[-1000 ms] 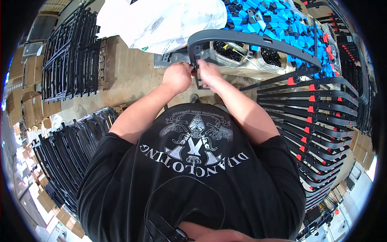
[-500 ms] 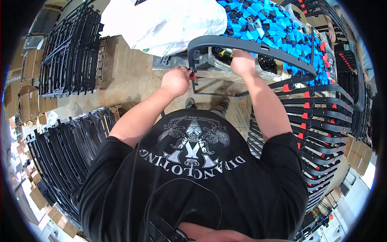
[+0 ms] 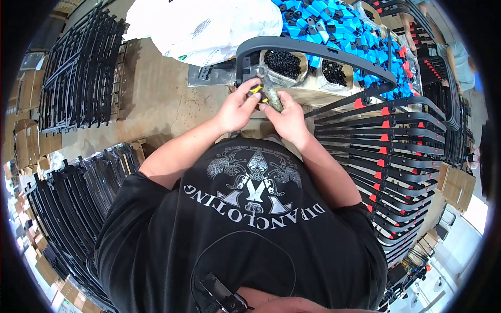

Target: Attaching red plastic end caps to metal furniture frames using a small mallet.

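Observation:
A curved black frame (image 3: pixel 318 48) stands in front of me, its bent end next to my hands. My left hand (image 3: pixel 237 110) is closed around a yellow-and-black handled tool (image 3: pixel 256 90); its working end is hidden. Close beside it, my right hand (image 3: pixel 288 120) grips a worn grey wrench-like tool (image 3: pixel 271 93) with a round head pointing away from me. The two tools overlap, and I cannot tell whether they touch. Beyond the hands, a bin of small black parts (image 3: pixel 283 63) and a second bin of black screws (image 3: pixel 334 73) sit under the frame's arc.
A heap of blue and black plastic pieces (image 3: pixel 323 23) covers the bench behind a white sack (image 3: pixel 203 26). Curved black frames with red pieces (image 3: pixel 402 151) are stacked at my right. Black metal frames stand at far left (image 3: pixel 78 78) and near left (image 3: pixel 73 203). Another person (image 3: pixel 456 68) is at far right.
My right hand has drawn back from over the bins toward my left hand, and the grey tool now shows in it. My left hand has left the frame's end and holds the yellow-and-black tool.

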`<state>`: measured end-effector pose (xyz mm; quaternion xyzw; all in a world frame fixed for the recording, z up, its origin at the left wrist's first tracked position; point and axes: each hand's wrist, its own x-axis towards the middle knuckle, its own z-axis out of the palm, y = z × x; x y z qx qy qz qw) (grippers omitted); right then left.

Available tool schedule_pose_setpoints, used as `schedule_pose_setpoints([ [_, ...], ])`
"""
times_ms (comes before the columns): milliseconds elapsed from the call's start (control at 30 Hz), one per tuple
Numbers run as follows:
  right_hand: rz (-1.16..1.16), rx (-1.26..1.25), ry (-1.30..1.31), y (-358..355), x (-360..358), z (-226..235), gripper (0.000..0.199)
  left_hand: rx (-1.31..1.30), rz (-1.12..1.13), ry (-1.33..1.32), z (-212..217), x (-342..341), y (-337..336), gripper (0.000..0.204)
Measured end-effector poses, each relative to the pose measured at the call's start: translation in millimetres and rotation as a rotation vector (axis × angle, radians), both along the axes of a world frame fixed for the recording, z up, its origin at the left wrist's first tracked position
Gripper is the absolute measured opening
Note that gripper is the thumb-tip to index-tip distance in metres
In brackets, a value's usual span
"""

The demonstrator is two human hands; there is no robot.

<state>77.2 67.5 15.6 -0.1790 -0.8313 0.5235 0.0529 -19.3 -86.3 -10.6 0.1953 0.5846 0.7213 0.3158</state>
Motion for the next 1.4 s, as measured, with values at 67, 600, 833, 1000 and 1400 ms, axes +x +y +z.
schedule_pose_setpoints([
  [67, -0.092, -0.221, -0.095, 15, 5, -17, 0.029, -0.028, -0.067, -0.035, 2, -6, -14, 0.04],
  [600, 0.052, -0.467, -0.267, 57, 50, -67, 0.013, -0.156, 0.682, -0.278, -69, -38, -32, 0.019],
  [833, -0.18, -0.493, -0.324, 62, 86, -65, 0.009, 0.01, 0.593, -0.427, -77, -44, -39, 0.015],
  [1000, -0.274, -0.467, -0.338, 24, 96, -76, 0.01, 0.059, 0.466, -0.323, -87, -62, -51, 0.019],
  [1400, -0.084, -0.405, -0.38, -34, -8, -99, 0.021, -0.46, 0.286, -0.276, -38, -65, -42, 0.023],
])
